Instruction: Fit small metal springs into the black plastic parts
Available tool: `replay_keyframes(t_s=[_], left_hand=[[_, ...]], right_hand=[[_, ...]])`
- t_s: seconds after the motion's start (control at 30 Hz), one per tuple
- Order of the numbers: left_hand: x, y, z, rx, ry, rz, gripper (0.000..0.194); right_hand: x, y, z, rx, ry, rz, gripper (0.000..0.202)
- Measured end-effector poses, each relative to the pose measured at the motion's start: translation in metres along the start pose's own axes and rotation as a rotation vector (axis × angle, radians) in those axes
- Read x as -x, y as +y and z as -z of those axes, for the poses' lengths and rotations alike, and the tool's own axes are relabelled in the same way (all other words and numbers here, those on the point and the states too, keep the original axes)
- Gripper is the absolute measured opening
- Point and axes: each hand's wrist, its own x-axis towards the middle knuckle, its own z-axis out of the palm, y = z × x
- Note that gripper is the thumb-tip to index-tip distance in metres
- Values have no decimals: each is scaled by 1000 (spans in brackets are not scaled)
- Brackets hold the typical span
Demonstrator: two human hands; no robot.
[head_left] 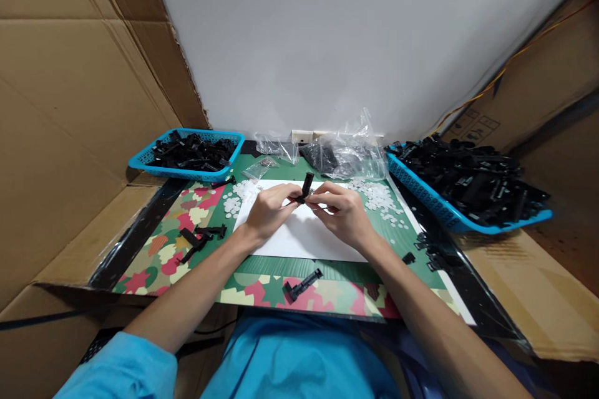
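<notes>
Over a white sheet (304,234) at the middle of the table, my left hand (272,209) is closed on a small black plastic part (307,186), which stands upright between my two hands. My right hand (340,209) is closed from the other side, its fingertips pinched at the base of that part. Whether it also holds something small there is too tiny to make out. Small white round pieces (374,194) lie right of the sheet, and more white pieces (233,204) lie to its left.
Blue baskets of black parts stand at the back left (187,173) and right (444,215). Clear plastic bags (349,156) lie at the back. Loose black parts are on the left (199,240), near the front edge (303,285) and on the right (435,255). Cardboard flanks the table.
</notes>
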Motion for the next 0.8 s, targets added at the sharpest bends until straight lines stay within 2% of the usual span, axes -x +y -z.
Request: replay_keyframes(t_s=[0.2,0.37,0.57,0.7,0.8], left_hand=[[0,0,0,17,-12,-2,17],[-3,5,-1,88,-5,80,16],[-5,9,-3,207,2,278,16],[-7,11,-5,279,-56,368,17],[-8,9,-6,272,-124,375,16]], right_hand=[[-2,4,3,-44,-32,-53,18],[-6,3,11,-118,-76,-129,16],[-11,-5,21,-190,36,-216,18],[-13,-5,24,-284,137,-262,29],[-13,0,25,-335,141,-269,36]])
